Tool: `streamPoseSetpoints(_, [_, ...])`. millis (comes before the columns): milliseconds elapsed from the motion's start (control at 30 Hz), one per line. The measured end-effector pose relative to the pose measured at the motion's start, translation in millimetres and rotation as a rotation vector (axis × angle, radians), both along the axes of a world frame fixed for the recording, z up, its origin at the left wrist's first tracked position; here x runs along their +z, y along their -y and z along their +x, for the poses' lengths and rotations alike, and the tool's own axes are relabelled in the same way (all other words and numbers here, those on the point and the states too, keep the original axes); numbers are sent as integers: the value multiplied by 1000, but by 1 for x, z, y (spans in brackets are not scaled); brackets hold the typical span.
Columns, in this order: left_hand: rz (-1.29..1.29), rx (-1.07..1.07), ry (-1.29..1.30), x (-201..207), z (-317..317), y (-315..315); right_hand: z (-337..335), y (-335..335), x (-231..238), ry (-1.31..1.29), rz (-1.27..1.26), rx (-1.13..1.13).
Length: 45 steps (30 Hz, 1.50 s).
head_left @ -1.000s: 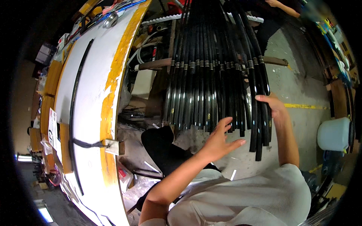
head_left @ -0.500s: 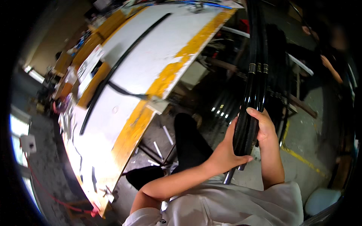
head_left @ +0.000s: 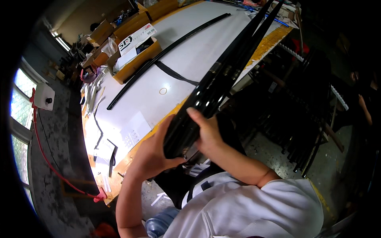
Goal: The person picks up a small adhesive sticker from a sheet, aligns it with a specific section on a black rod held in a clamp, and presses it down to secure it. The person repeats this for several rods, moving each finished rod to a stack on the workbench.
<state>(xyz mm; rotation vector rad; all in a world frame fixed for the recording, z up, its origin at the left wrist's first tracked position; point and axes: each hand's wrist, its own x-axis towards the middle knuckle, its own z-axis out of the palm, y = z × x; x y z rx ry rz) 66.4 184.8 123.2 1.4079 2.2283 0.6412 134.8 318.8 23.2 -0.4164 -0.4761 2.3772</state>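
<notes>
The left hand (head_left: 149,156) is spread wide around the near ends of a bundle of glossy black tubes (head_left: 206,85), fingers along their left side, thumb by the ends. The right hand (head_left: 208,134) grips just farther along, thumb over the top, other fingers hidden. This paired hold probably keeps the loose tubes together and supports their length, which slants far right over the white table (head_left: 194,59). More dark tubes (head_left: 300,156) lie right, seemingly propped on a crossbar (head_left: 335,139).
</notes>
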Motion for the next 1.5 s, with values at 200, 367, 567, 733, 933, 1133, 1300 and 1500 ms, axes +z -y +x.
streamPoseSetpoints(200, [-38, 66, 27, 0, -51, 60, -50, 63, -12, -120, -146, 197])
streamPoseSetpoints(367, [-64, 112, 67, -9, -83, 107, -79, 105, -20, -115, -199, 227])
streamPoseSetpoints(567, [-152, 134, 116, -10, -110, 130, -103, 137, -37, -87, -176, 222])
streamPoseSetpoints(733, [-135, 93, 106, -10, -131, 140, -123, 152, -47, -84, -137, 208])
streamPoseSetpoints(933, [-193, 103, 204, -21, -163, 136, -157, 157, -70, -32, -173, 187])
streamPoseSetpoints(1133, [-146, 81, 226, -57, -208, 148, -176, 150, -79, 9, -100, 252])
streamPoseSetpoints(1300, [-221, 126, 323, -82, -234, 145, -183, 136, -109, -7, -243, 502])
streamPoseSetpoints(1500, [-253, 153, 238, -89, -251, 140, -166, 92, -94, 121, 81, 883])
